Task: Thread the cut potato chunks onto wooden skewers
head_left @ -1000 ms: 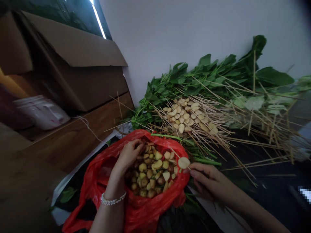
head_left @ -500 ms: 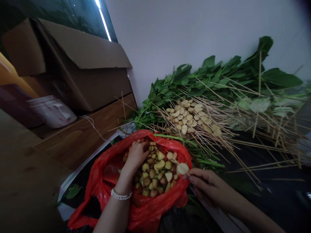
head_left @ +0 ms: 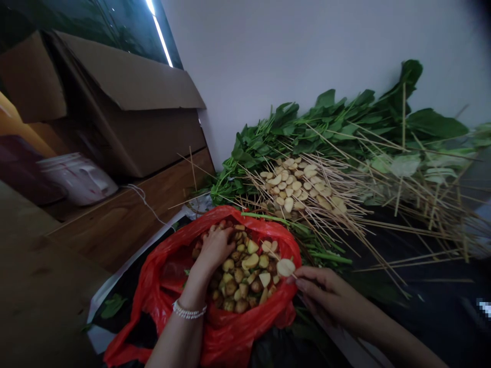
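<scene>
left fingers (head_left: 226,234) farther over chunky potatoes (head_left: 240,276)

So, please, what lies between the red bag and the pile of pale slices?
In the head view, green stems and some thin sticks lie between the red bag and the pile of pale slices.

Left fingers (head_left: 220,235) among potato pieces (head_left: 238,276)

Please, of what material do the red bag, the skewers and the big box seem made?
Red bag: thin plastic, rather glossy, judging by its crinkled folds and highlights. Skewers: probably bamboo or wood, unpolished; they look straight, slender, straw-coloured. Big box: apparently cardboard, matt brown, with thin folding flaps.
</scene>
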`<action>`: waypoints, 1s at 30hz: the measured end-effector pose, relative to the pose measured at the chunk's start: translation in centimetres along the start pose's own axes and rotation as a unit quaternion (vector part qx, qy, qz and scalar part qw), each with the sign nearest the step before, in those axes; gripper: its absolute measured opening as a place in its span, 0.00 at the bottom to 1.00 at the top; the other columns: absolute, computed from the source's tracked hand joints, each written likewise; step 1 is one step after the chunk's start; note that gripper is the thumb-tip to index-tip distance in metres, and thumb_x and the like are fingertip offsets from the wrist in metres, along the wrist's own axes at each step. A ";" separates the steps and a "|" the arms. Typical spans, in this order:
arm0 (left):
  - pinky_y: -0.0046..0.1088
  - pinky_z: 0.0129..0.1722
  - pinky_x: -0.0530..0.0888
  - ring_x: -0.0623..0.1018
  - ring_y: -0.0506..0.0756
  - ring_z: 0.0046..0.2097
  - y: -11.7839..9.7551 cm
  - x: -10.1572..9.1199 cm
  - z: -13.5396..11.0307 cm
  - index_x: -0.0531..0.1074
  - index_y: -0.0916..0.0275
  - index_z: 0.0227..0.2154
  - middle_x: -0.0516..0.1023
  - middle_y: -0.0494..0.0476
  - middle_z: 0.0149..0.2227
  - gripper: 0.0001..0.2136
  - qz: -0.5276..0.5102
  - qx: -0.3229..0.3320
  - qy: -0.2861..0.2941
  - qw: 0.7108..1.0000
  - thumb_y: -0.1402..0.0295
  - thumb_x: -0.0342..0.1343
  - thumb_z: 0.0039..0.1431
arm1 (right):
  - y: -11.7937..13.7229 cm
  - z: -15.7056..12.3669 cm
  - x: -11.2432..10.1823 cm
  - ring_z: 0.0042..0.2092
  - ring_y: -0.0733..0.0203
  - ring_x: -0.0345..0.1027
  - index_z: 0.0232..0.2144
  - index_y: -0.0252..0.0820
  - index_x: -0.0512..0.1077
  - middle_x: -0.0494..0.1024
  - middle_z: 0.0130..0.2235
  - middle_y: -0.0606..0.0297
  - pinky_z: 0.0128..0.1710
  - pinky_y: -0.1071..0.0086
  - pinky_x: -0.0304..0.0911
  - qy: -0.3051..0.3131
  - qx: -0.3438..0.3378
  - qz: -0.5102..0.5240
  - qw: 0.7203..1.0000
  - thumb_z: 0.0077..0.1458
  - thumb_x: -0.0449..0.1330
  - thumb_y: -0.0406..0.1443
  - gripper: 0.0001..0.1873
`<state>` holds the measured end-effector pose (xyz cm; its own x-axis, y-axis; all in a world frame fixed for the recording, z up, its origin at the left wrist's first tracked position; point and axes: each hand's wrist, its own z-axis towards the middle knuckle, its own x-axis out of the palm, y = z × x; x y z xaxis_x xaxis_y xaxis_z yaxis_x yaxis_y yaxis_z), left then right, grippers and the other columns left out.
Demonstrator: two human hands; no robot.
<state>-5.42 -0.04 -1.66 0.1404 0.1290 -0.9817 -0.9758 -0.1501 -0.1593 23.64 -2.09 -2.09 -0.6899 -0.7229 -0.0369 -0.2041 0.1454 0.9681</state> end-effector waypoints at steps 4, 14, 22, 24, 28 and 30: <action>0.47 0.44 0.67 0.69 0.68 0.51 0.1 -0.2 -0.1 0.77 0.58 0.35 0.76 0.64 0.46 0.09 -0.016 -0.004 -0.005 1.000 0.69 0.54 0.52 | 0.0 0.0 0.0 0.14 0.74 0.49 0.36 0.40 0.69 0.63 0.17 0.77 0.13 0.79 0.44 -0.002 -0.002 -0.005 1.000 0.60 0.53 0.49 0.18; 0.30 0.38 0.71 0.76 0.55 0.36 -1.8 -0.8 -0.1 0.75 0.64 0.43 0.80 0.57 0.35 0.16 -0.545 -0.022 -0.059 0.836 0.59 0.58 0.55 | 0.3 -0.1 -0.1 0.15 0.74 0.48 0.32 0.41 0.67 0.62 0.16 0.77 0.14 0.79 0.44 -0.042 -0.038 0.006 0.998 0.59 0.53 0.52 0.20; 0.17 0.26 0.69 0.73 0.45 0.27 -4.3 -0.9 -1.3 0.74 0.64 0.37 0.75 0.50 0.28 0.15 -0.782 -0.066 0.096 0.613 0.67 0.68 0.47 | 0.7 -0.3 0.6 0.16 0.72 0.48 0.25 0.42 0.64 0.61 0.16 0.75 0.15 0.76 0.43 -0.076 -0.078 -0.039 0.993 0.63 0.49 0.48 0.19; 0.18 0.28 0.70 0.72 0.44 0.27 -4.5 -0.9 -1.5 0.75 0.64 0.40 0.73 0.49 0.28 0.16 -0.795 -0.066 0.113 0.592 0.69 0.68 0.46 | 0.8 -0.4 0.9 0.17 0.71 0.49 0.25 0.42 0.65 0.60 0.17 0.76 0.17 0.76 0.45 -0.083 -0.088 -0.062 0.991 0.63 0.49 0.46 0.19; 0.18 0.27 0.70 0.71 0.44 0.26 -4.8 -0.6 -1.7 0.77 0.65 0.36 0.74 0.50 0.28 0.14 -0.808 -0.063 0.123 0.573 0.70 0.70 0.44 | 1.0 -0.4 1.2 0.19 0.69 0.50 0.26 0.41 0.67 0.58 0.17 0.75 0.19 0.75 0.46 -0.096 -0.100 -0.102 0.985 0.63 0.49 0.42 0.17; 0.18 0.26 0.70 0.71 0.44 0.26 -4.9 -0.4 -1.7 0.77 0.65 0.33 0.74 0.50 0.27 0.13 -0.811 -0.066 0.115 0.570 0.70 0.70 0.42 | 1.0 -0.5 1.2 0.20 0.69 0.51 0.26 0.41 0.67 0.59 0.18 0.75 0.20 0.75 0.47 -0.100 -0.108 -0.118 0.982 0.64 0.49 0.42 0.17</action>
<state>-0.41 -1.03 -0.64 0.8727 0.0737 0.4827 0.4879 -0.0919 -0.8681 22.93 -3.13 -1.05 -0.7688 -0.5685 -0.2928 -0.2372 -0.1717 0.9562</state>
